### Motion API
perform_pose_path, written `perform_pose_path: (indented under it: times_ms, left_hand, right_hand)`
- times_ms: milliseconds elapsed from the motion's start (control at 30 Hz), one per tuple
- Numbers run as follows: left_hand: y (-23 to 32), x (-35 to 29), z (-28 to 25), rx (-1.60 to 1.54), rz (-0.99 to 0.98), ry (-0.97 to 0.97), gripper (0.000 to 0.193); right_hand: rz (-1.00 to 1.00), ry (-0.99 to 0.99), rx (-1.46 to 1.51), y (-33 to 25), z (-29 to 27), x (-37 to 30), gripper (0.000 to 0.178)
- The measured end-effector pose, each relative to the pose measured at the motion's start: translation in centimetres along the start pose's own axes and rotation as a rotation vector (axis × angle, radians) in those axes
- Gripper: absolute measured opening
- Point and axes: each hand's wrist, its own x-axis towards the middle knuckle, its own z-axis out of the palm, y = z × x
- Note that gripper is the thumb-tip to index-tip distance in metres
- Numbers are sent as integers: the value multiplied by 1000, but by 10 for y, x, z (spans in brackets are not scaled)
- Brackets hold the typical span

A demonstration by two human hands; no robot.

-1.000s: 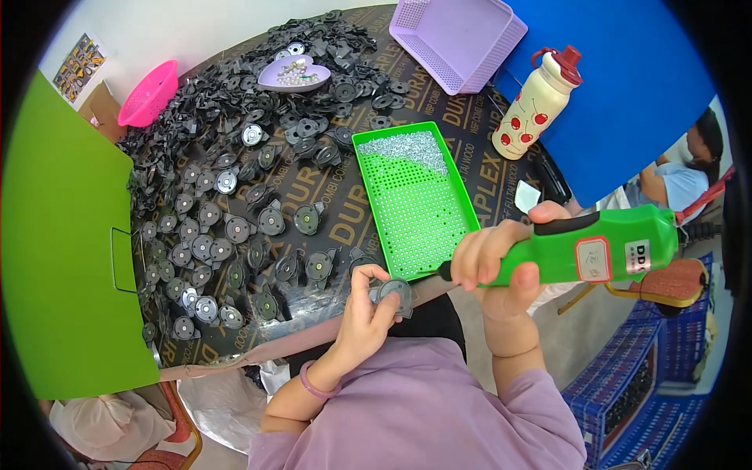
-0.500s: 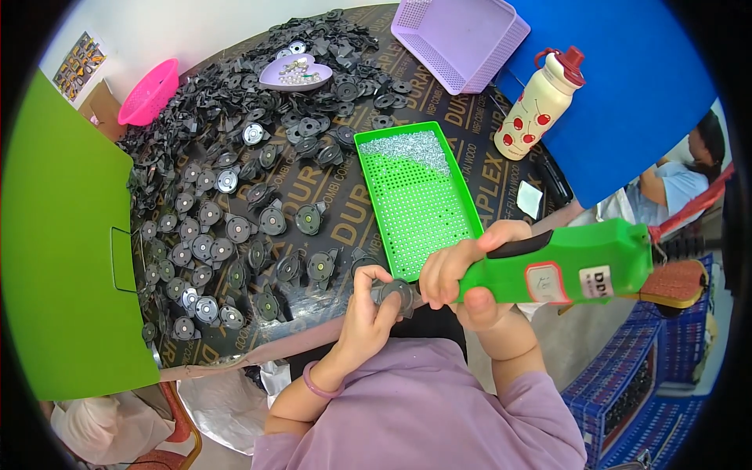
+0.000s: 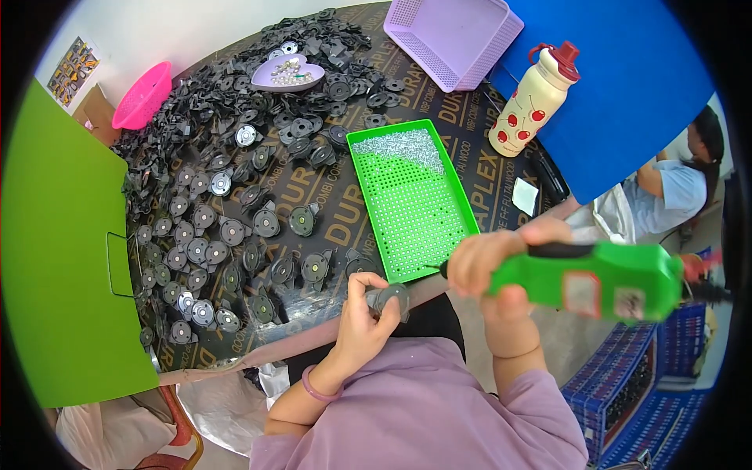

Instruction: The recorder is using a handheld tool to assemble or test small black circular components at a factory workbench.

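Observation:
Between the thumb and fingers of my left hand (image 3: 365,319) is a round dark plastic part (image 3: 392,301), held at the table's near edge. My right hand (image 3: 501,270) grips a green electric screwdriver (image 3: 583,280), slightly blurred, its black tip reaching left over the near end of a green tray (image 3: 374,223). Tip and held part are apart. Small silvery screws (image 3: 407,149) lie heaped in the tray's far end, above its perforated floor. Several similar round parts (image 3: 315,268) are spread over the table left of the tray.
A large pile of black parts (image 3: 196,117) covers the far left, with a purple heart-shaped dish (image 3: 287,74) on it. A pink basket (image 3: 143,95), a purple basket (image 3: 458,39) and a cream bottle (image 3: 535,102) stand around. Another person (image 3: 677,176) sits at the right.
The screwdriver in my right hand has moved right, away from the round part, and its tip now shows over the tray. My left hand still holds the part in nearly the same place.

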Motion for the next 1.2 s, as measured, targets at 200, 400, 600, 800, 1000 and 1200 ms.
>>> perform_pose_path:
  times_ms: [200,400,600,800,1000,1200]
  left_hand:
    - [8,7,-9,-218,-128,-70,22]
    - [6,6,-10,-260,-166,-79,21]
    - [9,6,-9,-152,-129,-94,23]
    - [9,7,-9,-89,-89,-101,25]
    - [13,10,-9,-121,-114,-95,25]
    - [11,10,-8,-129,-94,-92,25]
  right_hand:
    - [68,-81,-174,31,-18,-12,44]
    - [49,-90,-184,41,-22,-15,39]
    - [32,-91,-221,43,-23,-18,39]
    - [22,-120,-287,42,-25,-17,42]
    - [40,-105,-246,39,-23,-16,42]
    - [41,-92,-247,42,-22,-16,43]
